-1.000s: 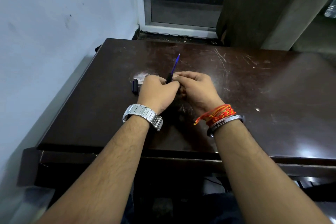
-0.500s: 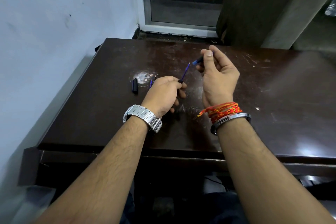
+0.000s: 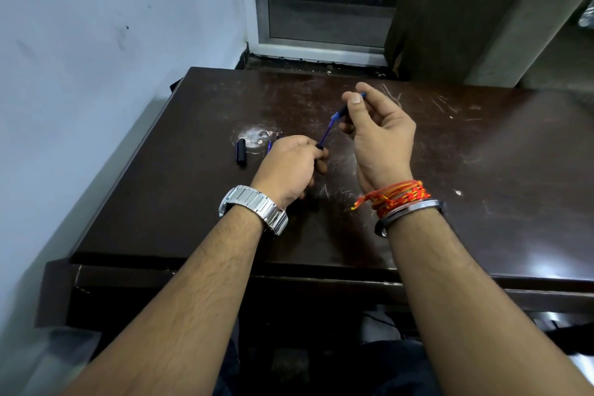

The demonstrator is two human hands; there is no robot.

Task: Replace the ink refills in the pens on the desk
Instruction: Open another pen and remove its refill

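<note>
My left hand (image 3: 291, 164) rests on the dark desk (image 3: 482, 177), its fingers closed around a dark pen barrel whose end (image 3: 319, 147) just shows. A thin blue ink refill (image 3: 326, 135) runs up and right from that barrel. My right hand (image 3: 379, 132), raised above the desk, pinches a blue and black pen front section (image 3: 341, 112) at the refill's upper end. A black pen cap (image 3: 241, 153) lies on the desk to the left of my left hand. Another blue piece (image 3: 269, 146) peeks out behind my left hand.
A white scuffed patch (image 3: 255, 137) marks the desk near the cap. A light wall (image 3: 80, 74) runs close along the desk's left edge. A window frame (image 3: 321, 48) and a dark post (image 3: 450, 10) stand behind the desk's far edge.
One second ago both hands were together on the pen. My right hand has since lifted up and right with the front section, drawing the blue refill out of the barrel held in my left hand.
</note>
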